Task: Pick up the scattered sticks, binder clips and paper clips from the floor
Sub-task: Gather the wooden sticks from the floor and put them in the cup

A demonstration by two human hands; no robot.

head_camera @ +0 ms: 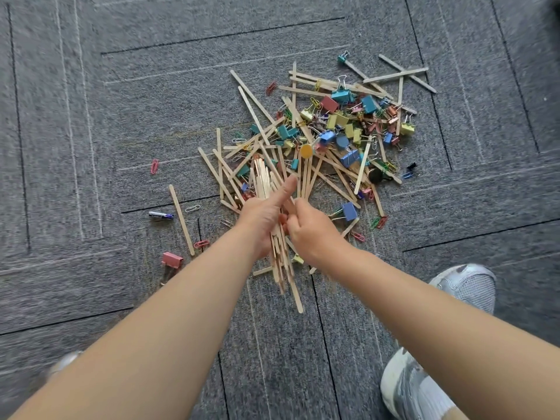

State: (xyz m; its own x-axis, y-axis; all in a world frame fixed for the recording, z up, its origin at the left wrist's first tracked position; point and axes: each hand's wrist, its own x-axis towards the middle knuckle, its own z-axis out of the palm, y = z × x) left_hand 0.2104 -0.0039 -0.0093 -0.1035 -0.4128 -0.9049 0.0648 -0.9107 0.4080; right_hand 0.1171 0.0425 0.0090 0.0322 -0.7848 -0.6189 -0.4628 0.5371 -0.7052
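Nearest, a pale shoe is standing on the grey carpeted floor at the right, with a second shoe just beyond it. Both forearms are reaching forward and meeting over the near edge of the pile. The left hand is gripping a bundle of sticks, thumb stretched up along it. The bundle's long axis is running away from the person, its near ends fanning out below the wrist and its far ends poking out past the thumb. The right hand is closing in against the bundle from the right with fingers curled; whether it is pinching a stick of its own I cannot tell.

Just past the knuckles the pile is lying spread over the floor: loose sticks crossing at all angles, with binder clips and paper clips tangled through and strewn around them. The next sticks are therefore lying straight ahead of both hands, a little nearer the right one, which is probably the one doing the picking while the left is acting as holder.

Off to the left, a lone stick and a pink binder clip are lying apart from the pile. Farthest out, a few crossed sticks are lying beyond the pile's far right edge, well apart from the hands
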